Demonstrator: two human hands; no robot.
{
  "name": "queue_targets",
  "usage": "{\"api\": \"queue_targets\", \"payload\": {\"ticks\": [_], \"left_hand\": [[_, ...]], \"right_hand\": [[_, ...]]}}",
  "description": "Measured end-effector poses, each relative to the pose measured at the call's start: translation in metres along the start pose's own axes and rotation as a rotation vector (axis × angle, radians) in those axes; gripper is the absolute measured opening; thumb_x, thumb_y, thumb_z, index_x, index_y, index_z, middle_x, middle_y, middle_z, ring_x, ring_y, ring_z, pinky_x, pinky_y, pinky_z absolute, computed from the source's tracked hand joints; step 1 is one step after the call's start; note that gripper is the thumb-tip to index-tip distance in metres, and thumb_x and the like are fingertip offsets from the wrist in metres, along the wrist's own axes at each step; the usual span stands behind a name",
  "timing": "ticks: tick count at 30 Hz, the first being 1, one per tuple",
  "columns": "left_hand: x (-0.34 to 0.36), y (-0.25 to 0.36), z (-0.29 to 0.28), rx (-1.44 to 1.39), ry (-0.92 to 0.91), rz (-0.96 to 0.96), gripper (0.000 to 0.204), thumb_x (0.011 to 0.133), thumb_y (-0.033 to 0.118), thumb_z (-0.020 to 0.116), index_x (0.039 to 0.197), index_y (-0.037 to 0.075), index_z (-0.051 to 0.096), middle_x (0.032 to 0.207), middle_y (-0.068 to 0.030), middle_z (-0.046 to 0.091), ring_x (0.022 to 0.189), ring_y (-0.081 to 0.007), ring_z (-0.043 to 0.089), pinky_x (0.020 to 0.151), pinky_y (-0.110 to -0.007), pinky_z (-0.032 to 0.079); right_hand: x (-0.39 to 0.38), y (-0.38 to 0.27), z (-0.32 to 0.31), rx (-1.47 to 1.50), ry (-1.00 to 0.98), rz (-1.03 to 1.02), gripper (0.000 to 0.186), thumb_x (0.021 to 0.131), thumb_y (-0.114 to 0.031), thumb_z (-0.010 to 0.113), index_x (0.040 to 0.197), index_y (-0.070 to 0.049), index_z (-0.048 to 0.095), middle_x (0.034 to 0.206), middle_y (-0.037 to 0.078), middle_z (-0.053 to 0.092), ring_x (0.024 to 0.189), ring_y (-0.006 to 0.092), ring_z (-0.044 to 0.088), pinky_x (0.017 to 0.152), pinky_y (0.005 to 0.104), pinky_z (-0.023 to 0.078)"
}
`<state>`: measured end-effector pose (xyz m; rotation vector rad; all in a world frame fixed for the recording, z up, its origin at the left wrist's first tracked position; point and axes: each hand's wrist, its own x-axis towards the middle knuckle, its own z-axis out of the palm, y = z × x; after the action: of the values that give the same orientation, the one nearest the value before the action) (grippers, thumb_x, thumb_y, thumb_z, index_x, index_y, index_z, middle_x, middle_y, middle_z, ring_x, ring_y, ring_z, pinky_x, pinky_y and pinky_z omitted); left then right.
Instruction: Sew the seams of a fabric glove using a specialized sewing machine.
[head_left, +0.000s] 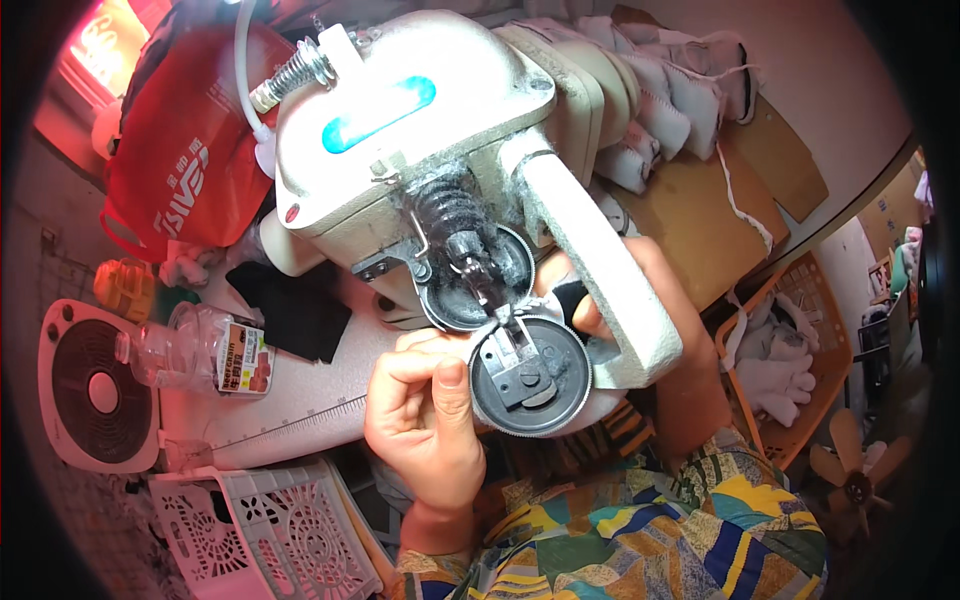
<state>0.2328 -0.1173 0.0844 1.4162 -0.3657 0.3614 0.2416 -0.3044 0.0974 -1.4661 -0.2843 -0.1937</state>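
A white sewing machine (420, 110) with lint on its metal parts fills the middle. Below its needle mechanism sits a dark round disc (535, 375) with a toothed rim, and a second toothed disc (475, 290) lies behind it. My left hand (425, 405) is at the front disc's left edge, thumb up and fingers curled; whatever they pinch is hidden behind the disc. Partly covered by the machine's slanting arm, my right hand (592, 300) has its fingers closed on a small piece of black cloth (570, 298) beside the discs.
On the left stand a fan (100, 385), a clear plastic jar (190, 350), black cloth (290, 310) and a red bag (190, 140). A white plastic basket (270, 530) is below. White gloves (670, 110) lie behind the machine; an orange crate (830, 330) at right holds more gloves.
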Motion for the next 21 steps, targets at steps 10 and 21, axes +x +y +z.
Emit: {"api": "queue_targets", "payload": {"ticks": [10, 21], "left_hand": [[-0.005, 0.0, 0.007, -0.19, 0.037, -0.116, 0.012, 0.097, 0.007, 0.053, 0.088, 0.0, 0.049, 0.091, -0.0105, 0.057, 0.086, -0.0123, 0.053, 0.082, -0.026, 0.042], [-0.044, -0.032, -0.025, 0.137, 0.109, -0.16, 0.008, 0.097, 0.004, 0.045, 0.098, -0.002, 0.051, 0.101, -0.0143, 0.058, 0.094, -0.0174, 0.056, 0.086, -0.029, 0.044]], "right_hand": [[-0.003, 0.025, -0.001, -0.052, -0.169, -0.116, 0.035, 0.079, -0.011, 0.074, 0.11, 0.003, 0.064, 0.097, 0.007, 0.069, 0.093, 0.0098, 0.061, 0.081, 0.0277, 0.049], [-0.133, 0.118, 0.046, -0.476, 0.083, 0.089, 0.006, 0.087, -0.008, 0.061, 0.086, -0.005, 0.066, 0.077, 0.012, 0.064, 0.074, 0.0297, 0.064, 0.066, 0.0358, 0.049]]}}
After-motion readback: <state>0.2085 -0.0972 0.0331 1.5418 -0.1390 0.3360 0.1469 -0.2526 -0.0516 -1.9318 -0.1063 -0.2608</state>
